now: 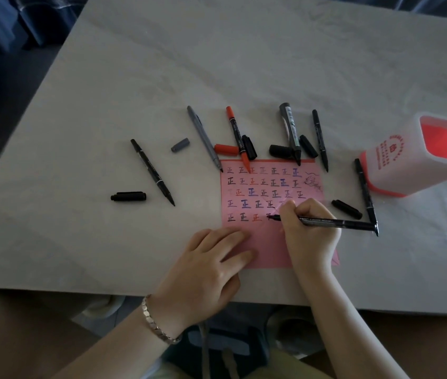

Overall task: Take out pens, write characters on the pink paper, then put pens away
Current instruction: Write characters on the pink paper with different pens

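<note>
A: So, where is the writing happening now?

B: In the lower middle of the frame. The right hand (308,233) has its fingers closed around a black pen (334,222), and the tip touches the pink paper (260,255) in the fifth row, at the fourth place. The left hand (211,263) lies flat with the fingers spread and holding nothing; I think it presses the lower left part of the sheet so that it does not slide under the strokes.

A: And the other pens?

B: They lie uncapped along the upper edge of the paper: a grey pen (203,135), a red pen (237,135), a thick marker (290,132) and a thin black one (320,139); the first three overlap the paper's edge with their tips. Loose caps lie between them (some red, some black). One more black pen (152,172) is to the left with its cap (128,196) beside it.

A: Does anything stand in the way?

B: Another pen (366,195) on the right meets the back end of the held pen, so it may be pushed. The pen holder (397,170) stands at the right edge, seemingly empty.
</note>
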The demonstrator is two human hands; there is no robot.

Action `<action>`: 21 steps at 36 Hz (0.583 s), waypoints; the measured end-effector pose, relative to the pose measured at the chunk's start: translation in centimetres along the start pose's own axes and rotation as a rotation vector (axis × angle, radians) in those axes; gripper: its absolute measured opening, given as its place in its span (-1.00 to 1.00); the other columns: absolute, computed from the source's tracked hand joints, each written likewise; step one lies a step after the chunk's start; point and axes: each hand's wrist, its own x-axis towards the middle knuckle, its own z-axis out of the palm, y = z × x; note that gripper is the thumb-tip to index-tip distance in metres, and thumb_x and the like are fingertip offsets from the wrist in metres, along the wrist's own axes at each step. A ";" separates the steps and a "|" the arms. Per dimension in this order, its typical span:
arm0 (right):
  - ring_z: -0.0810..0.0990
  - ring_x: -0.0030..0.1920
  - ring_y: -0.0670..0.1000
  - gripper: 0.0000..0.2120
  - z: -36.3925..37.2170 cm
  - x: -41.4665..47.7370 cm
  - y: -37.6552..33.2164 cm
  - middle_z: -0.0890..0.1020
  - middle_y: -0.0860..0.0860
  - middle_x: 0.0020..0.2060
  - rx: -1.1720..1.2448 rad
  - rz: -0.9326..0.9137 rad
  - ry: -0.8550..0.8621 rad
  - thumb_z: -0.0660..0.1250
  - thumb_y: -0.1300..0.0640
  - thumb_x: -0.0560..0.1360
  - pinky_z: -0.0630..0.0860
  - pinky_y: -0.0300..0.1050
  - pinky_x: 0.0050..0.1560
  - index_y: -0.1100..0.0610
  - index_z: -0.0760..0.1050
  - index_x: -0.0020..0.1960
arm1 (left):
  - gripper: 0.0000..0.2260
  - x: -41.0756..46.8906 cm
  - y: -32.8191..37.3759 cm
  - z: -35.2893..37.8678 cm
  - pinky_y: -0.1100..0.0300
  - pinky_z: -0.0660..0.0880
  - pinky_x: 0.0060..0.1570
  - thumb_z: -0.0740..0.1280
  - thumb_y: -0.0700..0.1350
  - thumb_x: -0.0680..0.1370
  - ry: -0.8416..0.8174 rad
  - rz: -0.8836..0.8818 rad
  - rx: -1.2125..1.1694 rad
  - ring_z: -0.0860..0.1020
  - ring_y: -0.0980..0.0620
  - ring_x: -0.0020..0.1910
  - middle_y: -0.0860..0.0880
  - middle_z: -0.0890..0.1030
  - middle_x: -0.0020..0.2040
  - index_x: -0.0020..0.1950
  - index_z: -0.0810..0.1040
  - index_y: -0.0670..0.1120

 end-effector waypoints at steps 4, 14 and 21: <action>0.39 -0.50 -0.05 -0.70 0.1 0.0 0.0 0.48 0.27 -0.56 -0.008 0.000 0.006 0.34 0.34 0.37 0.30 -0.42 -0.50 0.33 0.35 -0.49 | -0.69 0.0 0.0 0.0 0.09 0.27 0.20 0.19 -0.08 0.42 -0.011 -0.004 -0.002 0.37 -0.01 0.25 -0.06 0.51 0.25 0.14 0.51 0.00; 0.39 -0.51 -0.05 -0.73 0.0 -0.1 -0.1 0.47 0.24 -0.57 -0.006 -0.013 -0.005 0.35 0.37 0.35 0.30 -0.42 -0.50 0.34 0.36 -0.49 | -0.70 0.0 0.0 -0.1 0.11 0.28 0.19 0.19 -0.09 0.43 -0.001 -0.003 -0.014 0.38 -0.01 0.23 -0.06 0.52 0.24 0.15 0.48 0.02; 0.27 -0.55 -0.10 -0.65 0.0 -0.1 0.3 0.30 0.00 -0.63 0.002 0.020 0.092 0.31 0.37 0.34 0.22 -0.33 -0.53 0.18 0.26 -0.53 | -0.70 0.0 0.1 -0.2 0.11 0.27 0.20 0.19 -0.07 0.43 -0.002 -0.003 -0.010 0.37 -0.01 0.24 -0.05 0.52 0.24 0.14 0.51 0.01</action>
